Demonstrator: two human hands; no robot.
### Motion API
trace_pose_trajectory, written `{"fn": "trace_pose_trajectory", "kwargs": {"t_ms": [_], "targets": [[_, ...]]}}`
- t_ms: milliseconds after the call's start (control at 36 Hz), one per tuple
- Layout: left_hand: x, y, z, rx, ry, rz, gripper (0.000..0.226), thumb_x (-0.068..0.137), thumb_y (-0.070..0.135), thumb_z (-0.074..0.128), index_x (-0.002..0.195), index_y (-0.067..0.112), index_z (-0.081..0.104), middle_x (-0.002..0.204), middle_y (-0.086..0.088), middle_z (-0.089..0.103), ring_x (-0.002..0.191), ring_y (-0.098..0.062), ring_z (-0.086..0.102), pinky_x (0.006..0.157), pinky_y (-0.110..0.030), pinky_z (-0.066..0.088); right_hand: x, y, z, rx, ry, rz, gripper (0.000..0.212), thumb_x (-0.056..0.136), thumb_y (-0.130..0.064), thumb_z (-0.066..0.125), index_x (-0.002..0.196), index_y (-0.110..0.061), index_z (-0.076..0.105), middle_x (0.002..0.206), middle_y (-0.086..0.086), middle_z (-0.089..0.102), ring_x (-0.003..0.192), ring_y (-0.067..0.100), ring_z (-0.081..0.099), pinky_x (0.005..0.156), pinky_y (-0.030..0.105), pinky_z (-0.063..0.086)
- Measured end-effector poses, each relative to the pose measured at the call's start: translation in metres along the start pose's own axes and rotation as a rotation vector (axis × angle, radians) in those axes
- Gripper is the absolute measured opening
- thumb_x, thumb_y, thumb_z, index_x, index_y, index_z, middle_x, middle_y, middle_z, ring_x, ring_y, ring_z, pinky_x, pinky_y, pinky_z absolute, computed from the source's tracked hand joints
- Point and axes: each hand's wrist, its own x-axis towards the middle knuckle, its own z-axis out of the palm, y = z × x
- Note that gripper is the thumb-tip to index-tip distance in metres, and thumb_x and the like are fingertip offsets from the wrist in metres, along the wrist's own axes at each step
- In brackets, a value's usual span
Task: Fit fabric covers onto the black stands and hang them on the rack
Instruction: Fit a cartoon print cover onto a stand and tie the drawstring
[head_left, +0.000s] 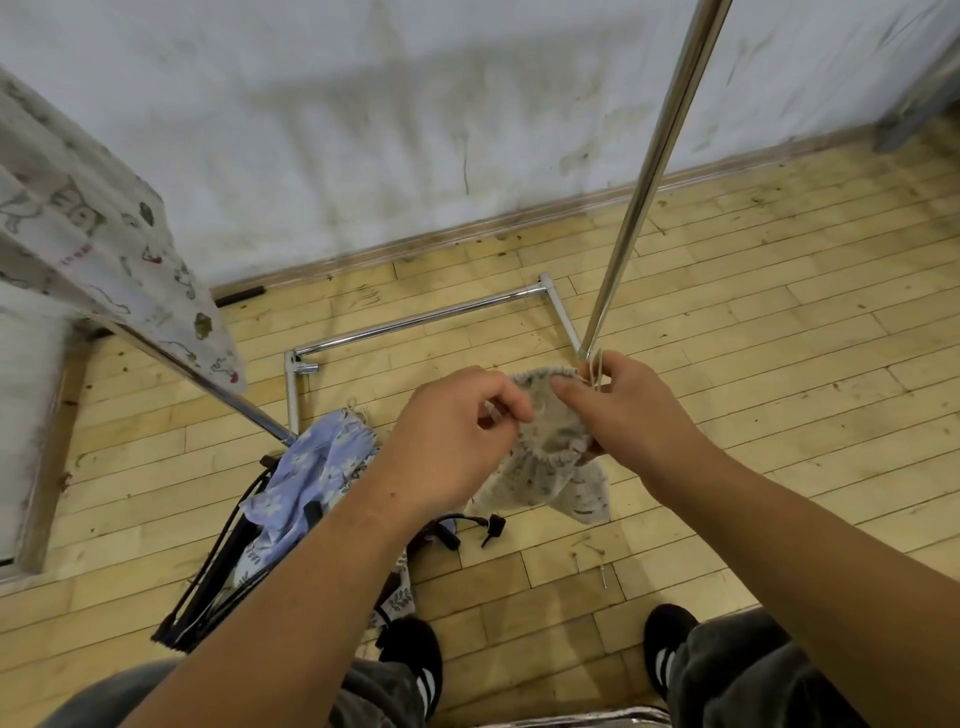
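Left hand (457, 431), right hand (636, 410): grips pinch beige speckled fabric cover (545, 470), centre | white printed cover (104, 234), 10 o'clock, seems hung on chrome rack (649, 171) | black stands (218, 571), blue floral cover (306, 467), 7 o'clock floor: not yet done.

Legible text, labels, brands, numbers: none showing. Printed fabric cover (119, 244), hanging at left: is carrying a short line of reddish characters among animal drawings, too blurred for reading.
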Motion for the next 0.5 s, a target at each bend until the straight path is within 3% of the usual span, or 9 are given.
{"fn": "trace_pose_trajectory", "kwargs": {"t_ms": [83, 139, 222, 306, 417, 500], "targets": [[0.0020, 0.0028, -0.0028, -0.127, -0.008, -0.081, 0.021, 0.094, 0.013, 0.064, 0.089, 0.033, 0.071, 0.086, 0.016, 0.067, 0.064, 0.004, 0.058, 0.055, -0.009, 0.042, 0.0003, 0.0002, 0.0002, -0.015, 0.017, -0.015, 0.023, 0.098, -0.033, 0.068, 0.101, -0.012, 0.059, 0.090, 0.022, 0.075, 0.073, 0.037, 0.076, 0.066, 0.053, 0.064], [0.0033, 0.0027, -0.0037, -0.161, -0.027, -0.121, 0.018, 0.095, 0.016, 0.061, 0.095, 0.033, 0.066, 0.091, 0.012, 0.066, 0.064, 0.004, 0.058, 0.055, -0.012, 0.044, -0.0001, -0.0008, 0.0004, -0.007, 0.023, -0.016, 0.022, 0.099, -0.033, 0.067, 0.101, -0.013, 0.058, 0.090, 0.022, 0.075, 0.071, 0.035, 0.076, 0.064, 0.049, 0.064], [0.0037, 0.0016, -0.0036, -0.178, -0.041, -0.180, 0.016, 0.096, 0.025, 0.061, 0.104, 0.038, 0.059, 0.095, 0.009, 0.064, 0.081, -0.007, 0.066, 0.073, -0.030, 0.059, -0.0005, -0.0026, 0.0001, -0.017, 0.057, -0.008, 0.022, 0.100, -0.034, 0.064, 0.101, -0.013, 0.058, 0.092, 0.018, 0.075, 0.070, 0.031, 0.076, 0.046, 0.028, 0.056], [0.0032, 0.0032, -0.0047, -0.215, -0.052, -0.189, 0.020, 0.093, 0.029, 0.062, 0.109, 0.041, 0.057, 0.092, 0.005, 0.066, 0.085, -0.015, 0.068, 0.083, -0.040, 0.060, -0.0004, -0.0024, -0.0011, -0.034, 0.099, -0.010, 0.024, 0.101, -0.035, 0.062, 0.104, -0.012, 0.057, 0.093, 0.017, 0.073, 0.061, 0.026, 0.072, 0.035, 0.015, 0.038], [0.0032, 0.0042, -0.0067, -0.193, -0.069, -0.187, 0.029, 0.090, 0.027, 0.062, 0.117, 0.038, 0.060, 0.081, 0.004, 0.063, 0.080, -0.018, 0.067, 0.068, -0.029, 0.053, 0.0007, -0.0019, -0.0024, -0.034, 0.117, -0.026, 0.024, 0.102, -0.037, 0.061, 0.104, -0.013, 0.057, 0.095, 0.017, 0.072, 0.059, 0.023, 0.067, 0.033, 0.013, 0.035], [0.0038, -0.0001, -0.0062, -0.083, -0.077, -0.174, 0.033, 0.091, 0.024, 0.062, 0.122, 0.037, 0.061, 0.074, 0.008, 0.058, 0.059, -0.003, 0.054, 0.060, -0.020, 0.042, 0.0009, -0.0035, -0.0031, -0.012, 0.125, -0.020, 0.024, 0.102, -0.036, 0.061, 0.102, -0.012, 0.056, 0.094, 0.017, 0.072, 0.059, 0.026, 0.071, 0.037, 0.018, 0.042]]}}
